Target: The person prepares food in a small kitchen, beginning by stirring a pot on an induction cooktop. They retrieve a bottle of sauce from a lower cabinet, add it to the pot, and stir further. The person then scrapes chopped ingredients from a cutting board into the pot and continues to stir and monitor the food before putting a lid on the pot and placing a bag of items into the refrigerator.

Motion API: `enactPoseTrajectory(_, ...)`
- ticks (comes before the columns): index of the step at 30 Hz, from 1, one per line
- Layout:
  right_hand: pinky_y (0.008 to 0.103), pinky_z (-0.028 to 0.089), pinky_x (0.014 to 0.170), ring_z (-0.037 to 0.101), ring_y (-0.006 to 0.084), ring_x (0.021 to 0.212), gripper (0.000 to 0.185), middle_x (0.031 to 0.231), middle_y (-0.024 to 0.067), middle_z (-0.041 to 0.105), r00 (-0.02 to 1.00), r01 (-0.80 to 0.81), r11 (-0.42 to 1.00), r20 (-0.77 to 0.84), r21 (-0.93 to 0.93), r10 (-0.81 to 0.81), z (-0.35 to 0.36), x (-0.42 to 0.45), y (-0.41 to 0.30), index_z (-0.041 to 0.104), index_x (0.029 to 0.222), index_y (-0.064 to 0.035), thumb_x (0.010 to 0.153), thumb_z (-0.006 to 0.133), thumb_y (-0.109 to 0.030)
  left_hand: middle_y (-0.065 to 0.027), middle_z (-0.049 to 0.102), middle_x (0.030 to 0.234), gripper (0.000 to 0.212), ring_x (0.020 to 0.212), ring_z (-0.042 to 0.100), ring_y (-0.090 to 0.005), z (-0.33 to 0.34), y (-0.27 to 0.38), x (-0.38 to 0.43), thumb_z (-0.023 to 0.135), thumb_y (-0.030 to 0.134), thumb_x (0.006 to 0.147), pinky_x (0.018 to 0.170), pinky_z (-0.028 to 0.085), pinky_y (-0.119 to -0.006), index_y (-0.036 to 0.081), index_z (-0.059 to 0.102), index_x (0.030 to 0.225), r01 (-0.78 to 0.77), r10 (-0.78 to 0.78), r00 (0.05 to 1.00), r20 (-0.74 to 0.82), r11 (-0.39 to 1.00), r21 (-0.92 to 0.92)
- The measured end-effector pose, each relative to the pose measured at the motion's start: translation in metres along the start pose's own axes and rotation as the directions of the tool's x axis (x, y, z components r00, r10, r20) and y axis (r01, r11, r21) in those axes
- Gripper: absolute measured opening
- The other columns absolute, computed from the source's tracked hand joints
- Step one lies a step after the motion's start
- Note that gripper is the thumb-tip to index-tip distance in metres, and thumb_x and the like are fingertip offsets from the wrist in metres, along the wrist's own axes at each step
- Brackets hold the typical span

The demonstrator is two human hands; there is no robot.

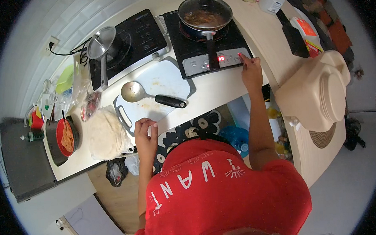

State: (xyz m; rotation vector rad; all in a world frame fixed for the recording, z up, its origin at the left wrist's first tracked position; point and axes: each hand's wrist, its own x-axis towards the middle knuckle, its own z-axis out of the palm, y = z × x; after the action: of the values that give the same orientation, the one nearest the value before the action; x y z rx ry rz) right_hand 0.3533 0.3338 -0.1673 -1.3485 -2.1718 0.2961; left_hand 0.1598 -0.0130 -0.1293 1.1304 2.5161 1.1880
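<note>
My right hand [252,73] reaches to the control panel [228,61] of the right cooktop [174,33], its extended index finger touching the panel beside a red light. The panel's red display is lit. On that cooktop sits a black-handled frying pan [213,28] under a glass lid; brown food shows through it. My left hand [146,138] hovers near the counter's front edge, empty, its fingers loosely bent and thumb apart. Just beyond it is a white cutting board [170,74] with food stains. Across the board lies a metal ladle [132,92] with a black handle.
A lidded saucepan [102,44] stands on the left cooktop [145,34]. Left of the board are a stack of flatbreads [105,135] in plastic and a red bowl [60,131] of orange food. A large beige jug [312,93] and a black spatula [294,38] occupy the right counter.
</note>
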Motion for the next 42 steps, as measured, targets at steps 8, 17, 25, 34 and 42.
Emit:
enactPoseTrajectory(8,0.0413,0.048,0.074,0.056,0.0299,0.084,0.034,0.092,0.0107,0.049,1.0,-0.002,1.0,0.007,-0.003,0.002,0.0,0.001,-0.001,0.065,0.111,-0.0246,0.082,0.058,-0.008,-0.0137,0.057,0.098,0.013,0.088,0.057,-0.0285,-0.004,-0.001,-0.004,0.06,0.011,0.085,0.064,0.047,-0.034,0.0,0.063,0.09,-0.023,0.025,0.999,-0.037,0.999,0.038)
enactPoseTrajectory(17,0.0405,0.049,0.072,0.057,0.0291,0.079,0.034,0.089,0.0101,0.049,1.0,0.002,1.0,-0.014,0.012,-0.002,0.004,0.003,0.005,0.066,0.111,-0.0273,0.083,0.06,-0.009,-0.0138,0.056,0.097,0.014,0.09,0.057,-0.0292,-0.007,-0.002,-0.008,0.059,0.012,0.085,0.069,0.046,-0.034,-0.001,0.063,0.089,0.029,-0.029,0.998,-0.052,1.0,0.003)
enactPoseTrajectory(25,0.0401,0.05,0.07,0.057,0.0283,0.077,0.034,0.088,0.0098,0.048,0.999,0.019,1.0,-0.035,0.008,-0.019,0.006,0.002,0.005,0.066,0.11,-0.0271,0.083,0.06,-0.009,-0.0141,0.056,0.096,0.014,0.091,0.056,-0.0301,-0.01,-0.004,-0.009,0.06,0.012,0.085,0.079,0.044,-0.035,-0.001,0.063,0.088,0.041,-0.041,0.998,-0.052,0.999,-0.012)
enactPoseTrajectory(34,0.0397,0.049,0.073,0.057,0.0289,0.079,0.036,0.088,0.0108,0.048,1.0,-0.007,1.0,0.011,-0.003,0.007,0.001,0.002,0.0,0.064,0.114,-0.0254,0.084,0.057,-0.008,-0.0148,0.057,0.097,0.014,0.093,0.056,-0.0306,-0.012,-0.007,-0.008,0.06,0.012,0.085,0.082,0.043,-0.036,-0.001,0.063,0.088,0.048,-0.047,0.998,-0.038,0.999,0.012)
enactPoseTrajectory(42,0.0395,0.049,0.073,0.057,0.0294,0.079,0.034,0.088,0.0116,0.048,0.999,0.019,1.0,-0.033,-0.008,-0.019,0.004,0.002,0.0,0.066,0.112,-0.0233,0.084,0.057,-0.007,-0.0151,0.057,0.097,0.012,0.093,0.056,-0.0307,-0.015,-0.013,-0.009,0.06,0.011,0.084,0.082,0.044,-0.036,-0.001,0.063,0.087,0.051,-0.051,0.998,-0.044,0.999,-0.009)
